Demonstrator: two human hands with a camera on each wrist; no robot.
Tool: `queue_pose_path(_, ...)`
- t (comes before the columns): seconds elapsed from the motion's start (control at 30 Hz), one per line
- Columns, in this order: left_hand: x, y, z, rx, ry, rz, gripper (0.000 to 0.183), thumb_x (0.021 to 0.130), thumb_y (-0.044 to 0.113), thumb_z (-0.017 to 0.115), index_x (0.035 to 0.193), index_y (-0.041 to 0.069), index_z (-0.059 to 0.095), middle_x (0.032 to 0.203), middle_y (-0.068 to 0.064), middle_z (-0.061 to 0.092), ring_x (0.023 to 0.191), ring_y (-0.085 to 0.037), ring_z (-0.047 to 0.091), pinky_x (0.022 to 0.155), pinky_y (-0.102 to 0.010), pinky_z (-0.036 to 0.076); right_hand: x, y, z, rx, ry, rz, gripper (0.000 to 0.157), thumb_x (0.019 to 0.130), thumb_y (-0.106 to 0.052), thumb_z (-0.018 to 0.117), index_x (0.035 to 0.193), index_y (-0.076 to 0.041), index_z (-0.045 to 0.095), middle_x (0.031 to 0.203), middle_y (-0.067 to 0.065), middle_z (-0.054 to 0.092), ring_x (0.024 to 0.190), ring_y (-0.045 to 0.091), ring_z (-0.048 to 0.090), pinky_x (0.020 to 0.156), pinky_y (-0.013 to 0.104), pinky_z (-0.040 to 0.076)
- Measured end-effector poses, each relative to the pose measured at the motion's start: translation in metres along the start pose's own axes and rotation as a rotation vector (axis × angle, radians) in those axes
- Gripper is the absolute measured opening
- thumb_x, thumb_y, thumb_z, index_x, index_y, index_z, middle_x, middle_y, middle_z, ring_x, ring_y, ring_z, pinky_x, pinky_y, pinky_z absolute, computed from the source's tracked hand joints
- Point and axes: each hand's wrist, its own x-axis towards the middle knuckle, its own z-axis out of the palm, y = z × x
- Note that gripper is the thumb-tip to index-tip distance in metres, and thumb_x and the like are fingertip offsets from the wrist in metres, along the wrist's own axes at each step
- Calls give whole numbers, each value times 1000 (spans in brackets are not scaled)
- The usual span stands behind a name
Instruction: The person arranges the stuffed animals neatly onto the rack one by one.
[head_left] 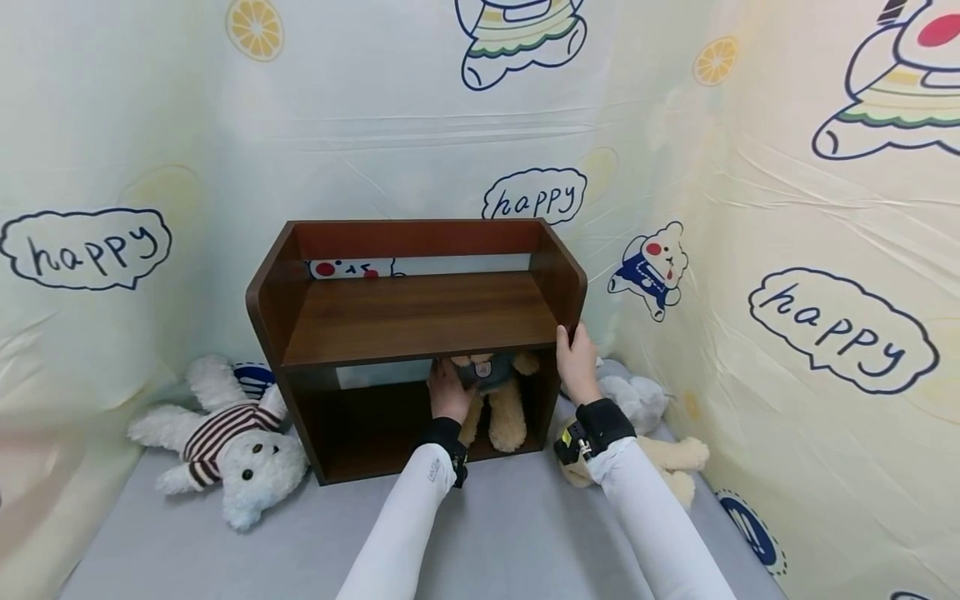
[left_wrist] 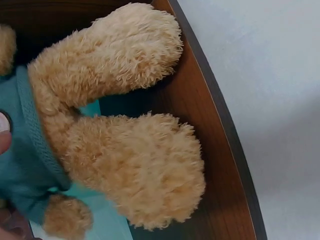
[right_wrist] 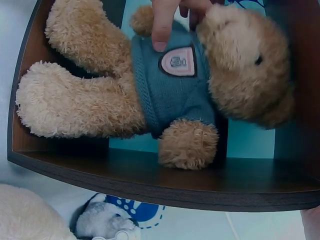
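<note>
A light-brown teddy bear (head_left: 507,419) in a teal knitted sweater sits upright in the lower compartment of a dark wooden shelf (head_left: 420,312), at its right end. My left hand (head_left: 447,392) reaches in and grips the bear by its torso; the right wrist view shows the thumb on the sweater (right_wrist: 175,95) beside a pale badge. The shelf's upper board hides most of the bear's head in the head view. On the outer right side, my right hand (head_left: 577,367) holds the front edge of the shelf's side panel.
A white plush bear (head_left: 258,471) in a striped top lies on the grey table (head_left: 495,533) left of the shelf. Right of it, a grey plush toy (head_left: 637,400) and a beige plush toy (head_left: 678,454) lie partly behind my right arm. Printed cloth (head_left: 405,167) hangs around.
</note>
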Motion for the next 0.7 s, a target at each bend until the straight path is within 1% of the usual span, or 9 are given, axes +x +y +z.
queue_pose_path(0.07, 0, -1, 2, -28, 27, 7, 80, 74, 16, 76, 134, -5, 27, 134, -28, 36, 125, -44, 31, 98, -53, 32, 0, 0, 0, 3, 1, 1, 26, 97, -22, 42, 107, 2, 47, 99, 19, 55, 82, 29, 49, 68, 36, 39)
queue_pose_path(0.17, 0, -3, 4, -44, 35, 17, 76, 74, 14, 76, 131, -5, 30, 132, -29, 37, 124, -45, 32, 96, -54, 34, 0, 0, 1, 6, 4, -4, 26, 97, -21, 42, 108, 2, 48, 101, 20, 55, 83, 30, 49, 69, 37, 39)
queue_pose_path(0.4, -1, -6, 1, -47, -2, 17, 73, 74, 15, 76, 129, -5, 33, 133, -29, 37, 126, -43, 29, 97, -53, 34, 0, 1, 1, 15, 2, -16, 27, 97, -21, 42, 109, 3, 48, 101, 21, 55, 83, 30, 49, 70, 37, 39)
queue_pose_path(0.47, -1, -6, 1, -49, -2, 26, 71, 74, 15, 76, 128, -5, 34, 132, -30, 38, 126, -44, 30, 97, -52, 34, 0, 0, 1, 21, -5, -11, 28, 97, -21, 41, 111, 3, 47, 105, 21, 55, 85, 30, 49, 71, 37, 39)
queue_pose_path(0.63, -1, -4, -3, -58, -32, 10, 65, 79, 19, 72, 128, -5, 35, 131, -30, 38, 125, -45, 31, 98, -51, 33, 0, -2, 0, 38, -19, 4, 29, 98, -20, 41, 114, 3, 46, 113, 22, 54, 91, 31, 49, 75, 39, 39)
queue_pose_path(0.7, -1, -2, -5, -61, -54, -5, 63, 81, 21, 69, 128, -5, 36, 131, -30, 39, 125, -46, 31, 97, -50, 35, 0, -1, 0, 34, -19, 9, 29, 98, -20, 40, 114, 3, 46, 112, 22, 54, 91, 30, 49, 75, 39, 39)
